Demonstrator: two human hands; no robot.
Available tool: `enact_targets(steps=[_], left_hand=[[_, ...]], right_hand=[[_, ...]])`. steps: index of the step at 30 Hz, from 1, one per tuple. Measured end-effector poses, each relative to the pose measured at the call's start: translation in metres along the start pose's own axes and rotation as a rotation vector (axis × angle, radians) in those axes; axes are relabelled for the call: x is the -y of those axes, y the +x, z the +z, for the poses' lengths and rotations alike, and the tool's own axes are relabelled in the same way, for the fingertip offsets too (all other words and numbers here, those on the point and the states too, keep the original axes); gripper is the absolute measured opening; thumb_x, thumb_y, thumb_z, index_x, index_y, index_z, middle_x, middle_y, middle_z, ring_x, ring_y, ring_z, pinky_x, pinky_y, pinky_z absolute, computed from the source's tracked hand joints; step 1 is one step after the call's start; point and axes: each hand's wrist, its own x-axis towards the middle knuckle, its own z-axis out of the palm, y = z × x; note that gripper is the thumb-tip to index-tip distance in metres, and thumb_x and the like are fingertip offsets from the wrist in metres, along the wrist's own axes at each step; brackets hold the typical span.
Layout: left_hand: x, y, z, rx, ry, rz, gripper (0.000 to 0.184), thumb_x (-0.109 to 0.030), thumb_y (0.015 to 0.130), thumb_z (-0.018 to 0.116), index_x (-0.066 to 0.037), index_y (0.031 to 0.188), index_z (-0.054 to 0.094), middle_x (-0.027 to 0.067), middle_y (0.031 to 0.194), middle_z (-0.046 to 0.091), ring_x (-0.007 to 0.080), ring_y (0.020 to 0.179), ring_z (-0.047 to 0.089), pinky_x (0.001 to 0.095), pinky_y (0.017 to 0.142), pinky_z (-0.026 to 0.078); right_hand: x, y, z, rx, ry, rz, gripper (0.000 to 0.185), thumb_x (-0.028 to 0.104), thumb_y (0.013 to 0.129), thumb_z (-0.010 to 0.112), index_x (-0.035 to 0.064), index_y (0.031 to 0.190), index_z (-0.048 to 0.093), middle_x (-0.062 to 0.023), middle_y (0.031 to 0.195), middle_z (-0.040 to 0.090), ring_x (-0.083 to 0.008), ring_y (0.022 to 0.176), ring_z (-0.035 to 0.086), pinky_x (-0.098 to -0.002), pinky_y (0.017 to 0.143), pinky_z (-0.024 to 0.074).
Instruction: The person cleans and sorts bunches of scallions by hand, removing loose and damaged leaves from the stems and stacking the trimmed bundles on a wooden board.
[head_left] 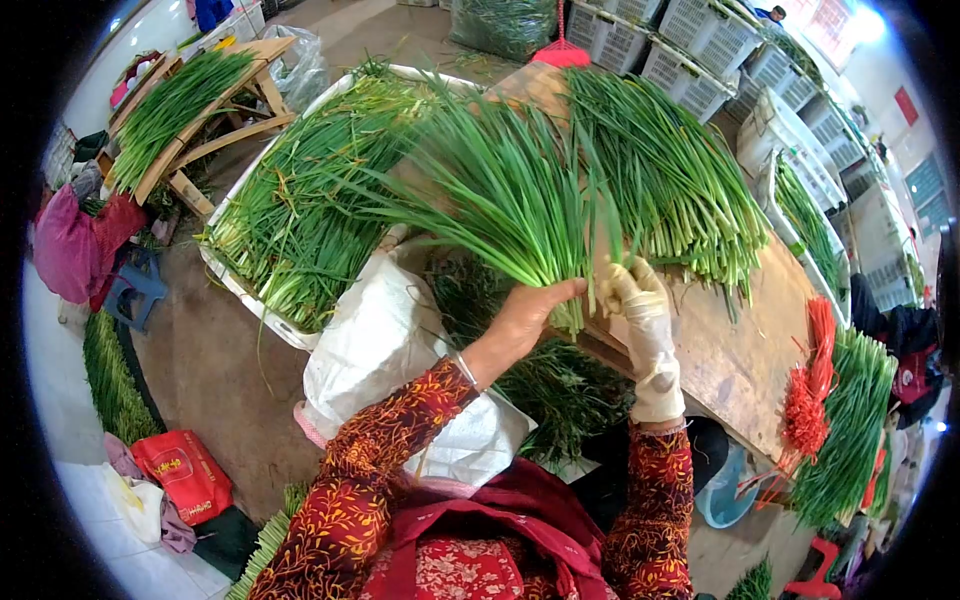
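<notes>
My bare left hand [522,322] is wrapped round the lower stems of a bunch of garlic chives [515,195], whose green leaves fan out up and to the left. Just right of the stems, my right hand [643,325] wears a pale glove, its fingers curled and pinched together. What they grip, if anything, is too small to make out. A large pile of chives [665,170] lies on the wooden board [735,335] beyond my right hand. Left of the bunch, loose chives [310,200] fill a white crate [255,305].
Red ties [808,400] lie on the board's right edge, beside more chives [850,430]. A white sack [370,345] covers my lap's left side, near dark leaf scraps [565,395]. Stacked crates [690,75] stand behind. Another person's sleeve [118,225] shows at far left.
</notes>
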Motion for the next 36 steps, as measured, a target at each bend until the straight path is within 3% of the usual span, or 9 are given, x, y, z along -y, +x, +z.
enact_targets(steps=[4,11,15,22,24,28,33,36], left_hand=[[-0.001,0.001,0.004,0.006,-0.026,0.031,0.028,-0.007,0.079,0.062,0.0,0.105,0.055,0.0047,0.099,0.06,0.0124,0.086,0.058,0.0264,0.077,0.047],[-0.01,-0.005,0.006,0.026,0.001,-0.018,0.029,-0.009,0.081,0.059,0.0,0.109,0.054,0.0045,0.104,0.059,0.0122,0.089,0.057,0.0269,0.079,0.047],[-0.016,-0.009,0.011,0.072,-0.028,-0.072,0.035,-0.011,0.081,0.059,-0.002,0.114,0.051,0.0054,0.105,0.059,0.0126,0.09,0.057,0.027,0.078,0.047],[-0.005,-0.009,0.01,-0.049,-0.044,-0.107,0.028,-0.01,0.082,0.06,-0.003,0.108,0.053,0.0062,0.094,0.061,0.0137,0.079,0.061,0.0271,0.063,0.052],[-0.007,-0.01,0.016,0.098,-0.256,-0.137,0.025,-0.011,0.081,0.06,-0.002,0.104,0.054,0.0059,0.093,0.061,0.0148,0.079,0.061,0.0286,0.065,0.052],[-0.012,-0.006,0.018,0.02,-0.266,-0.139,0.023,-0.012,0.082,0.06,-0.003,0.102,0.055,0.0058,0.092,0.061,0.0152,0.081,0.06,0.0315,0.072,0.051],[-0.023,-0.006,0.019,-0.101,-0.219,-0.158,0.019,-0.014,0.081,0.061,-0.005,0.097,0.058,0.003,0.086,0.061,0.0137,0.075,0.059,0.0282,0.066,0.05],[-0.034,-0.004,0.014,-0.057,-0.152,-0.157,0.018,-0.014,0.081,0.062,-0.005,0.095,0.058,0.0023,0.084,0.061,0.0129,0.073,0.059,0.0275,0.065,0.05]], right_hand=[[-0.007,-0.001,0.007,-0.034,-0.154,-0.012,0.022,0.015,0.086,0.056,0.0015,0.103,0.054,0.0032,0.073,0.054,-0.0021,0.054,0.042,-0.015,0.046,0.0321],[-0.009,-0.002,-0.001,0.008,-0.147,0.076,0.023,0.017,0.085,0.057,0.0017,0.103,0.055,0.0045,0.068,0.053,-0.0021,0.053,0.042,-0.0154,0.046,0.0313],[-0.013,0.003,-0.01,0.045,-0.202,-0.007,0.024,0.018,0.084,0.059,0.0013,0.1,0.056,0.0046,0.068,0.053,-0.0021,0.052,0.042,-0.0151,0.046,0.0316],[-0.002,-0.005,-0.018,0.117,0.261,0.135,0.013,0.016,0.084,0.057,0.0052,0.092,0.058,0.0017,0.07,0.056,-0.0059,0.055,0.047,-0.0178,0.048,0.0372],[0.002,-0.01,-0.012,0.173,0.287,0.233,0.015,0.018,0.084,0.057,0.005,0.091,0.057,0.0018,0.069,0.055,-0.0056,0.052,0.045,-0.0179,0.048,0.0357],[0.005,-0.019,-0.011,0.137,0.231,0.162,0.014,0.02,0.085,0.057,0.006,0.085,0.056,0.0034,0.063,0.05,-0.0046,0.047,0.036,-0.0185,0.047,0.0319],[0.013,-0.048,-0.02,0.1,0.197,0.089,0.014,0.02,0.085,0.057,0.0061,0.083,0.053,0.0037,0.057,0.044,-0.0061,0.046,0.036,-0.0191,0.047,0.032],[0.014,-0.074,-0.036,0.059,0.296,-0.01,0.011,0.016,0.085,0.056,0.0061,0.084,0.053,0.0036,0.052,0.041,-0.0086,0.043,0.037,-0.0229,0.041,0.0315]])
